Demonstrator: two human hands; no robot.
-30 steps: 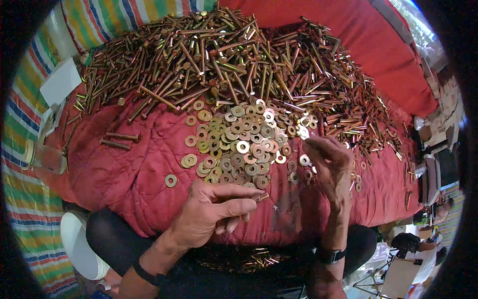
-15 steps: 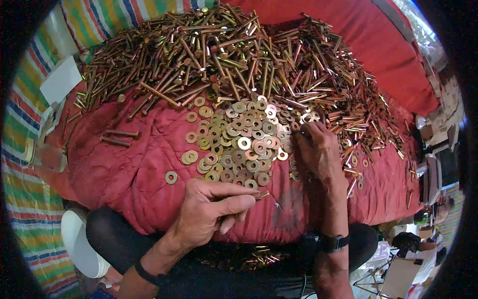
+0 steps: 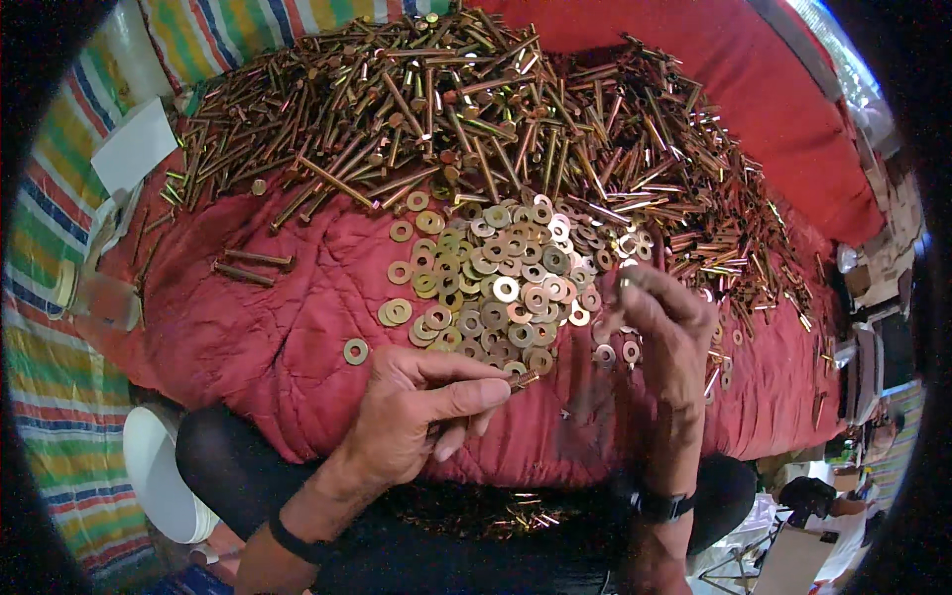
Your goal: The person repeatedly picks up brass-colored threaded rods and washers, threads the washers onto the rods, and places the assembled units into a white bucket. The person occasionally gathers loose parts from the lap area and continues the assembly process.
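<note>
My left hand (image 3: 421,407) is closed in a pinch at the near edge of the washer heap. Between its thumb and forefinger is a bolt (image 3: 530,379), its threaded end sticking out to the right; the rest is hidden in the fingers. My right hand (image 3: 669,332), slightly blurred, is raised over the right side of the heap. Its fingertips pinch a small metal washer (image 3: 624,285), seen nearly edge-on. Flat brass-coloured washers (image 3: 506,289) lie piled on the red quilted cloth (image 3: 288,367) between and beyond my hands.
A large mound of bolts (image 3: 436,109) spreads behind the washers and down the right side. Two bolts (image 3: 253,266) lie apart on the left, near a lone washer (image 3: 355,351). A clear jar (image 3: 104,300) and a white container (image 3: 164,481) are at far left. More bolts (image 3: 516,518) lie below the cloth's near edge.
My right hand has lifted off the right side of the washers and come nearer, with a washer in its fingertips. My left hand keeps its pinch on the bolt. The whole view has shifted slightly.
</note>
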